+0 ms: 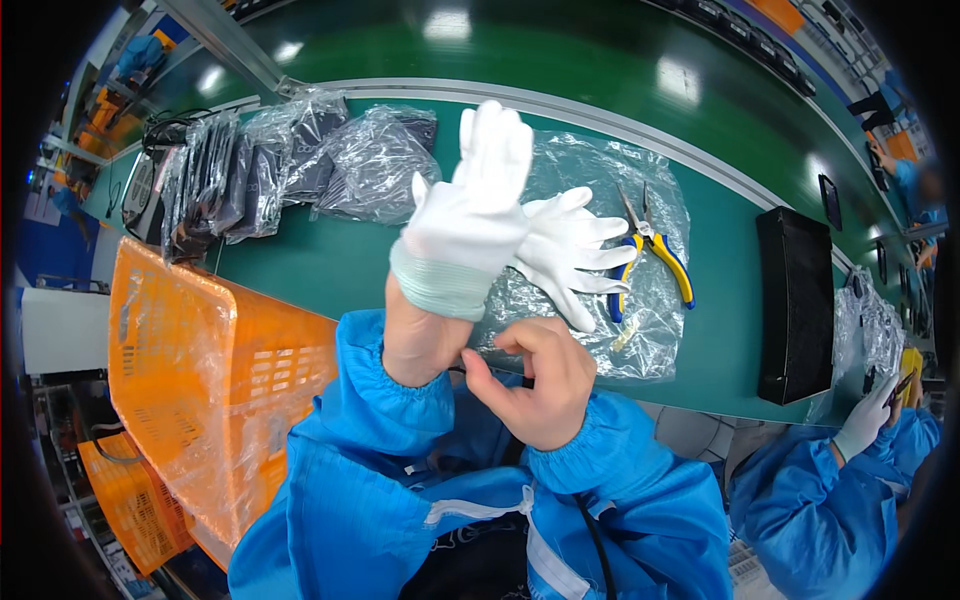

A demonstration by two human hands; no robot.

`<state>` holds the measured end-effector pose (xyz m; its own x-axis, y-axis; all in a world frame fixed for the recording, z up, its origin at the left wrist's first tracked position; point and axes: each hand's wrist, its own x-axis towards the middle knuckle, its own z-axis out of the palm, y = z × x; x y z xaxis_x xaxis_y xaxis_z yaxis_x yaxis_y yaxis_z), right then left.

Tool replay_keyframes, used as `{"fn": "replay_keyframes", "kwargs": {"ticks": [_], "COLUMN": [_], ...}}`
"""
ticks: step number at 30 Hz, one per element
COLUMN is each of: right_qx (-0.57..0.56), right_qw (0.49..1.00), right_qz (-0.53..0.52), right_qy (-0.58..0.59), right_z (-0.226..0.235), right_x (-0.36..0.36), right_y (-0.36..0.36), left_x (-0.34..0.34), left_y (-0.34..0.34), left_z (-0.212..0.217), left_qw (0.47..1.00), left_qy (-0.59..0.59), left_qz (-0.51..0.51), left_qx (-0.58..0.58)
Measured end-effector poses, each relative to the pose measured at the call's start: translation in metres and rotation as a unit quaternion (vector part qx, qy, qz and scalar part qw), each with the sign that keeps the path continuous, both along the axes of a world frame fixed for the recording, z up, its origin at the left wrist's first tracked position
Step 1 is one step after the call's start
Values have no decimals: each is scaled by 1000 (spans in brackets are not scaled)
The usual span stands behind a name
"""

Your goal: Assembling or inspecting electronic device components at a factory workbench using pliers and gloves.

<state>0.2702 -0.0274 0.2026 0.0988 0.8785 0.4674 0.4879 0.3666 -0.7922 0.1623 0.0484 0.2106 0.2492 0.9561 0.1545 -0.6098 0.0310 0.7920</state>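
My left hand [465,205] wears a white knit glove with a pale green cuff and is raised over the bench, fingers stretched out. Close to its wrist is my bare right hand [545,385], its fingers bent and the thumb apart from the index finger, with nothing visible between them. A thin dark strip shows behind the right thumb; I cannot make out what it is. A second white glove [570,255] lies flat on a clear plastic bag [650,345]. Beside that glove, on the same bag, rest needle-nose pliers [648,240] with blue and yellow handles, jaws slightly apart.
Dark flat items in clear bags [255,165] line the bench's left back. An orange crate [220,340] stands at left, a black box [795,305] at right. Beyond the metal rail runs a green conveyor surface [560,50]. A co-worker's gloved hand [868,420] is at far right.
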Motion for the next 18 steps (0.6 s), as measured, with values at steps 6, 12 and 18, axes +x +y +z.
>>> {"fn": "replay_keyframes", "kwargs": {"ticks": [6, 12, 18], "right_qx": [74, 92, 36], "right_qw": [986, 982, 982], "right_qz": [-73, -87, -169], "right_qy": [-127, -143, -76], "right_z": [-10, -16, 5], "right_x": [-2, 12, 40], "right_y": [19, 18, 29], "left_x": [25, 10, 21], "left_y": [-10, 5, -14], "left_z": [3, -18, -6], "left_qw": [998, 989, 991], "left_qy": [-23, -113, 105], "left_qz": [9, 72, 60], "left_qx": [-51, -64, -54]}}
